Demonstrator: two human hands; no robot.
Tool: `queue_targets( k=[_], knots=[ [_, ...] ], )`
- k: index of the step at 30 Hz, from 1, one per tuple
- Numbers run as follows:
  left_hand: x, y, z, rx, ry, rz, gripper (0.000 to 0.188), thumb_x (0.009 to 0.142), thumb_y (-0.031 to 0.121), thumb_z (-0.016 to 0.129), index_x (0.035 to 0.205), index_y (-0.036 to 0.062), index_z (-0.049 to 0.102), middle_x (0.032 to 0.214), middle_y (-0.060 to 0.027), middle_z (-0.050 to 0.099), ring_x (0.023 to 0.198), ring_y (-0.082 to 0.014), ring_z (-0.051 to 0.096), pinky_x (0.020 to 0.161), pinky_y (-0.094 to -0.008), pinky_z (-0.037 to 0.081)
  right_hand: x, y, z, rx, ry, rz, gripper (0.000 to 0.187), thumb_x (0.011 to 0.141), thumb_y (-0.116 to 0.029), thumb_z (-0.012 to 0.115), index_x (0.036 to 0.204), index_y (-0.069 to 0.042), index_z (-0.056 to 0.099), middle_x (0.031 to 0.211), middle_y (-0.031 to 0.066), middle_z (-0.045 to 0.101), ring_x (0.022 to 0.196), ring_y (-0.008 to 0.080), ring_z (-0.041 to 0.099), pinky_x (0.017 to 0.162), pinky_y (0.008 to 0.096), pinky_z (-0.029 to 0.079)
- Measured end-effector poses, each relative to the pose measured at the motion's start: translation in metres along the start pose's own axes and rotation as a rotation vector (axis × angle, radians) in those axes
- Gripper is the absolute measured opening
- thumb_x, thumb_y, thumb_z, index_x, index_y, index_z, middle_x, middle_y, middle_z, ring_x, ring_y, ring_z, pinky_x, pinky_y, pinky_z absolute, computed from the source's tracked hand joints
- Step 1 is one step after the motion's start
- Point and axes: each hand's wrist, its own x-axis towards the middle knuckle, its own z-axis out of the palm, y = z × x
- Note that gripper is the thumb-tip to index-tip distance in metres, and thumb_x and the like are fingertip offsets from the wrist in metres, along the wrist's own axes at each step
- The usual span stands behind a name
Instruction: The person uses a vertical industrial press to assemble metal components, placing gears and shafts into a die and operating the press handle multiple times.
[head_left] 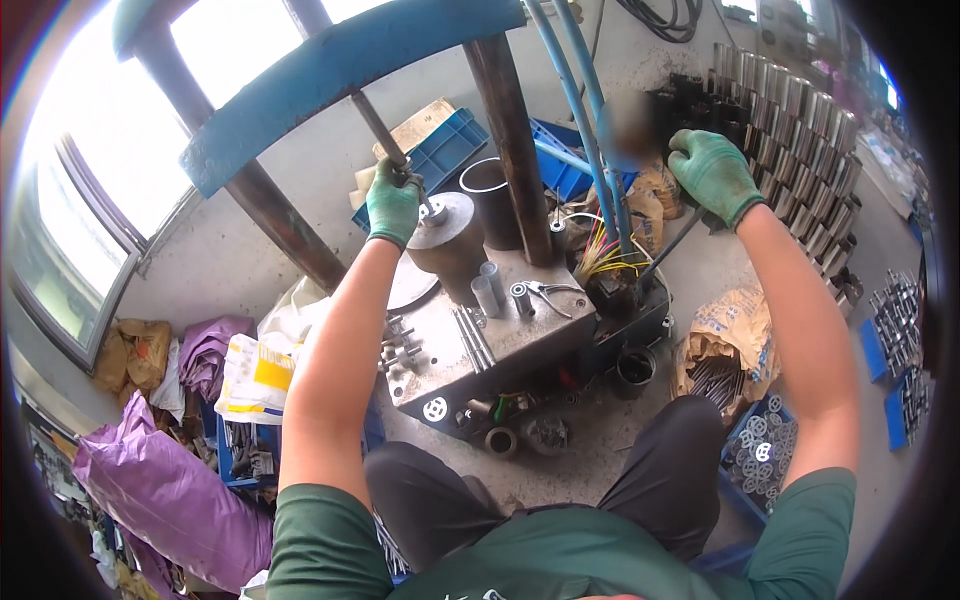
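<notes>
My left hand (pixel 393 207), in a green glove, is raised to the lower end of a press's steel rod (pixel 378 128). Its fingers are closed around a small metal part at the rod's tip, mostly hidden by the glove. Just below stands a thick steel cylinder (pixel 446 246) with a small bright fitting (pixel 433 212) on top. Also gloved in green, my right hand (pixel 715 178) is curled at the upper end of a dark lever (pixel 672 246). The lever slants up from the machine's right side, its tip hidden under the hand.
On the press bed (pixel 530 342) lie pliers (pixel 550 297), thin rods (pixel 474 340) and clear tubes (pixel 486 292). A blue crossbeam (pixel 340 75) on dark columns spans above. Stacked shiny metal cylinders (pixel 790 120) line the right; a purple sack (pixel 175 490) lies left.
</notes>
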Motion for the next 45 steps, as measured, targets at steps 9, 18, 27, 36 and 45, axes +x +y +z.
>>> queue_targets(
  k=[9, 18, 27, 36, 45],
  knots=[
    [0.003, -0.030, -0.004, 0.054, 0.018, 0.023, 0.041, 0.094, -0.001, 0.076, 0.132, 0.0097, 0.063, 0.089, -0.0059, 0.070, 0.074, -0.0156, 0.066, 0.069, -0.0315, 0.056, -0.093, 0.009, -0.026, -0.039, -0.098, -0.056, 0.043, 0.095, -0.028, 0.068, 0.126, 0.002, 0.072, 0.123, 0.0222, 0.075, 0.107, 0.0368, 0.074, 0.096, 0.0456, 0.059],
    [-0.011, -0.039, 0.015, -0.039, 0.019, -0.049, 0.023, 0.107, 0.021, 0.066, 0.119, 0.0017, 0.069, 0.097, -0.0101, 0.073, 0.081, -0.0164, 0.069, 0.075, -0.0344, 0.057, -0.190, 0.026, -0.046, 0.063, -0.644, -0.252, 0.044, 0.082, -0.014, 0.060, 0.122, -0.003, 0.075, 0.109, 0.0217, 0.076, 0.096, 0.0409, 0.075, 0.092, 0.0461, 0.060],
    [-0.021, -0.023, 0.019, -0.085, -0.029, -0.148, 0.026, 0.110, 0.026, 0.063, 0.120, 0.0030, 0.070, 0.091, -0.0069, 0.073, 0.075, -0.0139, 0.066, 0.069, -0.0322, 0.057, -0.242, 0.016, -0.037, -0.169, -0.724, -0.201, 0.025, 0.087, -0.027, 0.065, 0.089, -0.007, 0.079, 0.089, 0.0175, 0.076, 0.083, 0.0405, 0.074, 0.080, 0.0513, 0.059],
    [-0.019, -0.026, 0.014, -0.014, -0.026, -0.115, 0.024, 0.110, 0.026, 0.063, 0.117, 0.0047, 0.070, 0.088, -0.0003, 0.067, 0.073, -0.0092, 0.059, 0.068, -0.0278, 0.053, -0.264, 0.003, -0.031, -0.042, -0.491, -0.091, 0.019, 0.083, -0.023, 0.073, 0.077, -0.005, 0.074, 0.081, 0.0181, 0.072, 0.077, 0.0405, 0.071, 0.072, 0.0507, 0.057],
    [-0.019, -0.030, 0.014, 0.042, -0.019, -0.097, 0.023, 0.110, 0.027, 0.064, 0.116, 0.0053, 0.070, 0.090, -0.0020, 0.069, 0.075, -0.0101, 0.061, 0.068, -0.0285, 0.053, -0.256, -0.010, -0.038, 0.032, -0.517, -0.008, 0.019, 0.084, -0.018, 0.075, 0.084, 0.001, 0.076, 0.082, 0.0241, 0.071, 0.075, 0.0423, 0.071, 0.069, 0.0477, 0.057]
  ],
)
